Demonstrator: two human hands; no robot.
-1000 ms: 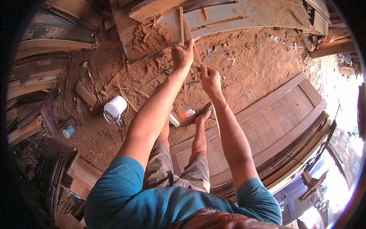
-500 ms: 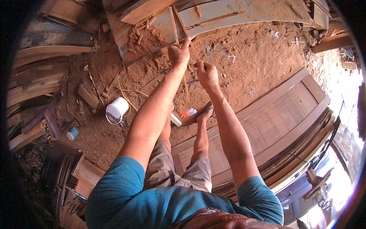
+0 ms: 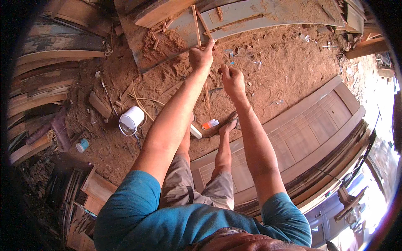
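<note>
No text, label, number or sign legible on anything here.

Teal short-sleeved shirt (image 3: pixel 184 219), creased grey-brown shorts (image 3: pixel 175 180) with a narrow dark strip (image 3: pixel 190 194), bare forearms (image 3: pixel 178 105).

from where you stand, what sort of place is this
Likely a carpentry workshop: a panelled wooden door lies at the right, boards are stacked at the left, and reddish sawdust is heaped ahead.

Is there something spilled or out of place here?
Sawdust and scraps lie loose on the board, looking spilled. An orange-and-white object lies on the dirt near the right foot, perhaps dropped.
</note>
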